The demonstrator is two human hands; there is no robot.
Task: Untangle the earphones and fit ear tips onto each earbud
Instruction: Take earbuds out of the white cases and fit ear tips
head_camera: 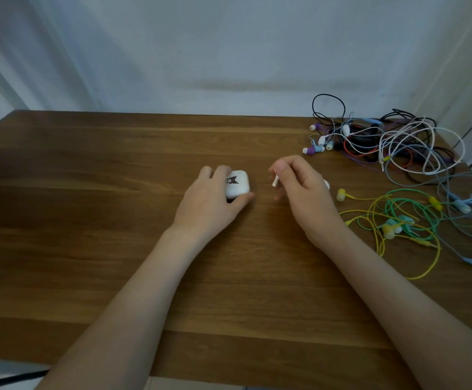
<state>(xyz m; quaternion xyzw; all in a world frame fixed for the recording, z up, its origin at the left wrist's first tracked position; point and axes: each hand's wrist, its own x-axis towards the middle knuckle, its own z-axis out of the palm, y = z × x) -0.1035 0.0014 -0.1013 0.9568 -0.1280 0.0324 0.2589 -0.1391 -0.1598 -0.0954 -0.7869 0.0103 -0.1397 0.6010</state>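
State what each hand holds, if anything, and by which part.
The left hand grips the white case across its sides. The right hand pinches a white earbud; only its stem tip shows.

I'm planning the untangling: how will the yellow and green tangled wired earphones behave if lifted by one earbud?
Probably floppy: the yellow and green wired earphones lie in thin loose loops. They interlace, so lifting the yellow earbud would likely drag both sets.

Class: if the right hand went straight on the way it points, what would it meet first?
Likely nothing: the right hand, pinching a white earbud, points away and leftward over bare table towards its far edge. The white case under the left hand looks off that line; depth is unclear.
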